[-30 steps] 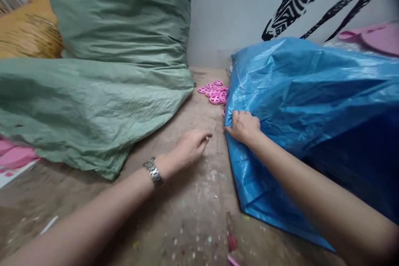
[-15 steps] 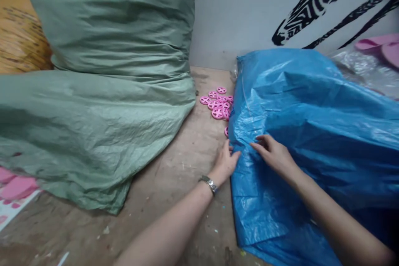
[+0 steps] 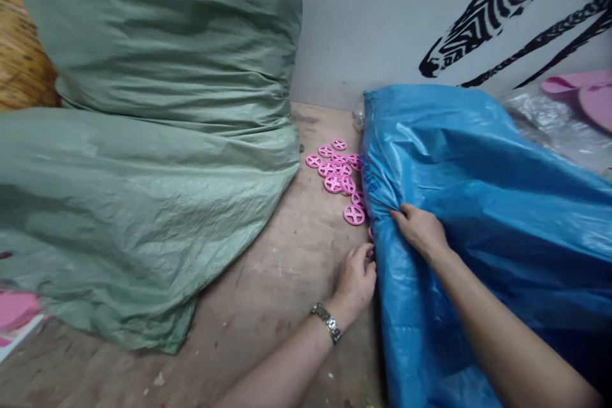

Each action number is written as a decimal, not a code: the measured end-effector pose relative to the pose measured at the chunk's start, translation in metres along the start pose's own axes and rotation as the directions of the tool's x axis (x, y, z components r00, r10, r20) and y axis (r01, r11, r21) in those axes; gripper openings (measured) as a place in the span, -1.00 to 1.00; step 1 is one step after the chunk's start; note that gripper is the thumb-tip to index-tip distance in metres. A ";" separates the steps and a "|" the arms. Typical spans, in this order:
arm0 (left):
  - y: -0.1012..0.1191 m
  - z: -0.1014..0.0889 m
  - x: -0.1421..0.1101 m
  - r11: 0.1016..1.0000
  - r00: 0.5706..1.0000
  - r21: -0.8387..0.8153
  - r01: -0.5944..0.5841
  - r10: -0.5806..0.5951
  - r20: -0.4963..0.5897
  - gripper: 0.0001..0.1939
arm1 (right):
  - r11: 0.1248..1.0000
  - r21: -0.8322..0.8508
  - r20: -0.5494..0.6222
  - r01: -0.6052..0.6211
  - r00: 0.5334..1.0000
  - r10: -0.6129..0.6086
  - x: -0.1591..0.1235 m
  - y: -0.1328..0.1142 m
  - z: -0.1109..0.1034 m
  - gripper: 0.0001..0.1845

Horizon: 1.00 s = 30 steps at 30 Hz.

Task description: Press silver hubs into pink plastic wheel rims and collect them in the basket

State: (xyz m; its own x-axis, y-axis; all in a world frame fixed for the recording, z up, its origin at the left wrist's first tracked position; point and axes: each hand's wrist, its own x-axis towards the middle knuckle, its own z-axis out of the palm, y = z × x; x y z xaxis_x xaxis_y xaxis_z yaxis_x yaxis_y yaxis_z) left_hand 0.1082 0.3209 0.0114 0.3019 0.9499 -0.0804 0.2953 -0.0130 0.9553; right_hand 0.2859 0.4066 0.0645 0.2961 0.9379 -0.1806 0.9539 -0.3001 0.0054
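Gripping the blue bag point(image 3: 478, 166) edge, right hand point(image 3: 421, 229) pinched soft, slippery plastic; left hand point(image 3: 356, 284) curled beside it, apparently empty.

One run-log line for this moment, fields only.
left hand: at edge of blue plastic sack | right hand: gripping sack fold | nearby: pink round spoked plastic wheels on worn wooden tabletop

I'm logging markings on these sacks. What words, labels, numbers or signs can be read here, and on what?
Blue bag: a small dark print near its left edge, by the right hand, too blurred to read.
Green sacks: no print shows.
Pink discs: a moulded cross only, no letters.
Wall: a zebra picture, no words.
Watch at the left hand: nothing readable.
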 end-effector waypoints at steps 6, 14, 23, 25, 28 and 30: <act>-0.014 -0.046 0.048 0.938 0.988 0.317 -0.143 0.153 -0.006 -0.60 | 0.928 0.369 -0.062 0.057 0.997 -0.037 0.013 0.035 0.023 -0.62; -0.002 -0.066 0.166 0.747 0.954 0.595 -0.297 0.267 0.140 -0.68 | 0.728 0.684 0.033 0.043 0.995 -0.090 0.025 0.052 0.037 -0.46; 0.001 -0.041 0.289 0.568 0.953 0.766 -0.301 0.150 0.264 -0.54 | 0.669 0.742 0.012 0.046 0.997 -0.082 0.020 0.047 0.034 -0.49; -0.003 -0.036 0.311 0.538 0.946 0.780 -0.319 0.126 0.299 -0.50 | 0.656 0.753 0.013 0.049 0.996 -0.089 0.019 0.045 0.033 -0.49; -0.008 -0.029 0.335 0.493 0.929 0.793 -0.356 0.096 0.358 -0.48 | 0.638 0.769 0.012 0.047 0.996 -0.088 0.019 0.044 0.033 -0.51; -0.012 -0.027 0.344 0.475 0.915 0.792 -0.383 0.081 0.395 -0.50 | 0.637 0.770 0.017 0.039 0.997 -0.082 0.019 0.044 0.034 -0.51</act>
State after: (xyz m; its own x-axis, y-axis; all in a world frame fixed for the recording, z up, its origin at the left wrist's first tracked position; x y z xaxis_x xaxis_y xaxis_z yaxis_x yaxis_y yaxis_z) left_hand 0.1842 0.6566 -0.0200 0.6577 0.7453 -0.1088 0.7426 -0.6175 0.2591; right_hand 0.3316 0.4049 0.0280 0.2165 0.9562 -0.1971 0.5809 -0.2885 -0.7612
